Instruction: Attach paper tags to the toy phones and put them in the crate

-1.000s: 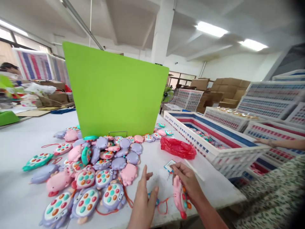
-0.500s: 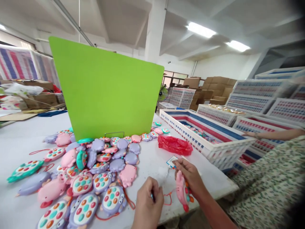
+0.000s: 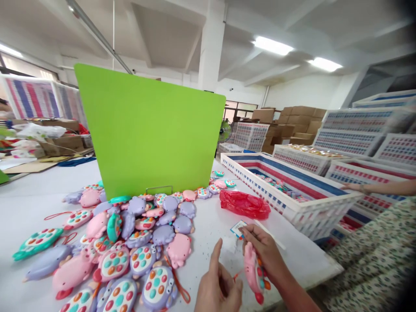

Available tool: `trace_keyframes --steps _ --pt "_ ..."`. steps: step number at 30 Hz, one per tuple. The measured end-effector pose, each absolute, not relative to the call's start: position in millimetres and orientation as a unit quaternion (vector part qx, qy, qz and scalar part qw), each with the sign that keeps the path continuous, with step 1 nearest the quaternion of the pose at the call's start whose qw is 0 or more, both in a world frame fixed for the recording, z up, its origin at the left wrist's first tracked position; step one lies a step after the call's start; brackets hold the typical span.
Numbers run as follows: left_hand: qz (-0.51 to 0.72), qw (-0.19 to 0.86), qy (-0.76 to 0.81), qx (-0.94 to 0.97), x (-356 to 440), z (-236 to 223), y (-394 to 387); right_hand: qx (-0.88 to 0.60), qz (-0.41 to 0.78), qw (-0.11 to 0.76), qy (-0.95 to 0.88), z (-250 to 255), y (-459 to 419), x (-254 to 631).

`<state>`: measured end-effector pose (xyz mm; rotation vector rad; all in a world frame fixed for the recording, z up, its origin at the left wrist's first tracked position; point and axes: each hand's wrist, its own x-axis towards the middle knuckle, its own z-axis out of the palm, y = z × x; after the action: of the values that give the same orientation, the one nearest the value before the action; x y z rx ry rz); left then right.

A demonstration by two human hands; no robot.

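My right hand (image 3: 264, 247) is closed on a pink animal-shaped toy (image 3: 251, 268) with coloured buttons, which hangs below the fingers above the table's near edge. Close to those fingertips is a small blue-and-white card (image 3: 238, 229); whether they touch it I cannot tell. My left hand (image 3: 217, 286) is just left of the toy, index finger stretched out and thumb apart, the other fingers curled. A bit of red cord (image 3: 236, 276) shows by its thumb. To the left lies a pile of similar toys in purple, pink (image 3: 179, 250) and green, including a purple one (image 3: 158, 287) with buttons up.
A green board (image 3: 149, 134) stands upright behind the pile. A crumpled red plastic bag (image 3: 243, 206) lies on the table (image 3: 312, 255). Along the right side is a white crate (image 3: 292, 203) with toys inside; another person's hand (image 3: 354, 187) rests on its rim.
My left hand has gone from a curled fist to a stretched index finger and has shifted right. My right hand still holds the pink toy. The view has shifted slightly.
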<state>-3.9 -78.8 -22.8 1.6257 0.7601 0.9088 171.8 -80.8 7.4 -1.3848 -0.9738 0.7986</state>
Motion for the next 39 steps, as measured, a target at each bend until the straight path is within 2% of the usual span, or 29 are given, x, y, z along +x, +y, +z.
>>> trace_keyframes --steps 8,12,16,21,27,30,39 --pt "0.449 0.458 0.271 0.718 -4.8 -30.3 -78.8 -0.596 0.342 0.593 -0.421 3.9 -84.4 175.1" --pt "0.415 0.481 0.264 0.726 -18.1 -18.4 -83.1 -0.623 0.34 0.564 -0.422 4.4 -85.2 172.2" --pt "0.438 0.512 0.323 0.664 -26.8 -3.8 -81.7 -0.613 0.36 0.57 -0.413 5.0 -77.5 170.4" --pt "0.436 0.547 0.362 0.616 -24.7 -8.5 -76.1 -0.59 0.387 0.568 -0.424 6.7 -78.7 167.5" --pt "0.336 0.613 0.303 0.648 -12.7 -26.4 -80.4 -0.61 0.321 0.547 -0.476 3.3 -89.4 162.2" --pt "0.329 0.635 0.287 0.638 -6.5 -26.2 -84.7 -0.616 0.284 0.549 -0.488 4.2 -92.1 160.4" --pt "0.318 0.607 0.361 0.633 -7.0 -19.6 -86.2 -0.651 0.179 0.509 -0.535 4.7 -95.7 158.8"
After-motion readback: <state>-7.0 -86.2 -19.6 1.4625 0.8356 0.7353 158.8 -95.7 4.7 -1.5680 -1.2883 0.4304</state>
